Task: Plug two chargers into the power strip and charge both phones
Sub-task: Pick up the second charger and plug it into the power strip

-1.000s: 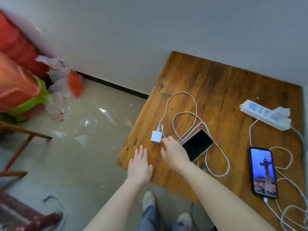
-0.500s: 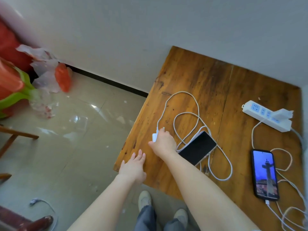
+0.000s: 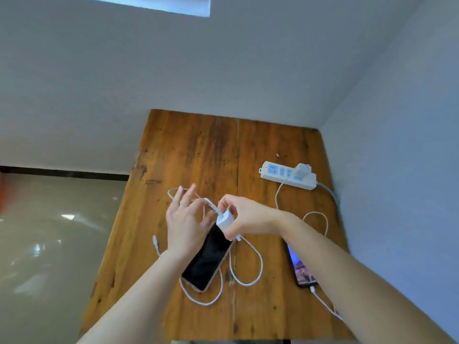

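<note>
Leftmost, the shiny floor (image 3: 49, 232) runs out of view at the edge, and on the wooden table (image 3: 198, 145) the loose plug end of a white cable (image 3: 248, 269) lies just left of the left wrist. Above the table the left hand (image 3: 185, 219) is raised with its fingers spread and holds nothing; it is motion-blurred, so whether its thumb touches the cable cannot be told. Just beside it, the right hand (image 3: 246, 217) pinches the white charger (image 3: 224, 219) between thumb and fingers, lifted over the far end of the dark phone (image 3: 207, 259), which lies screen up on the cable's loops; the two hands hide that end of the phone, and the charger's prongs cannot be made out. Further right, the right forearm covers the upper part of the lit phone (image 3: 301, 271), whose own lead is plugged into its near end. Beyond, near the right wall, sits the power strip (image 3: 280, 173) with a second charger (image 3: 301, 168) already in it. Half a second ago the right hand was down over the charger on the table and the left hand lay flat at the table's near-left edge; both are now up, the charger with them, and the view has swung right, losing the red and orange things on the floor.
</note>
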Tool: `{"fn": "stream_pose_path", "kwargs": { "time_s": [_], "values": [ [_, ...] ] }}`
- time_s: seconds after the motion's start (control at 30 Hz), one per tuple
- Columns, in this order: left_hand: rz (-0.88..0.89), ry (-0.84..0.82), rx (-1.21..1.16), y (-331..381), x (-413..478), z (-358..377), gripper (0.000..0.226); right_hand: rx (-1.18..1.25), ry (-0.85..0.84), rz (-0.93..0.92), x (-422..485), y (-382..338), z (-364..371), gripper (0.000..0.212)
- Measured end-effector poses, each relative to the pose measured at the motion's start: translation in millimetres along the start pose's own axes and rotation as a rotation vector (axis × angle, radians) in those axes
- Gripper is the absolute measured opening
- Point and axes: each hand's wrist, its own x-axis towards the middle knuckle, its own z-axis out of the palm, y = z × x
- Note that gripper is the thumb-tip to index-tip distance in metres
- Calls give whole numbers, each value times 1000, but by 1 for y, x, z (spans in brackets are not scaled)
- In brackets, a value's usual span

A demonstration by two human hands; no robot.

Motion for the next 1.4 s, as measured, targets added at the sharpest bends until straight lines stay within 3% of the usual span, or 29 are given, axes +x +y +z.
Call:
{"fn": "stream_pose_path", "kwargs": {
  "time_s": [0.03,0.1,0.23,0.4,0.5,0.67,0.8,0.93,1.2,1.4],
  "values": [
    [14,-1,-49,18,10,7,14,-53,54,7,-5,8,-17,44],
    [-12,-24,-200,52,28,19,31,-181,229,40,-10,25,-50,48],
    [-14,-68,-339,101,61,50,36,-263,542,57,-4,62,-111,46],
    [-125,-125,-307,121,99,90,37,-217,649,126,25,97,-178,51],
    [-155,-155,-248,121,112,108,15,-43,714,171,46,110,-202,47],
    [93,-163,-3,115,119,132,63,91,687,264,79,126,-215,41],
    [53,-334,211,103,126,151,53,199,668,378,98,133,-218,34],
    [64,-446,316,101,132,167,62,180,652,401,104,136,-217,23],
    [86,-501,413,97,134,173,75,198,628,413,101,132,-224,37],
    [51,-476,458,99,138,172,75,-82,623,340,104,123,-212,46]
  ]
}}
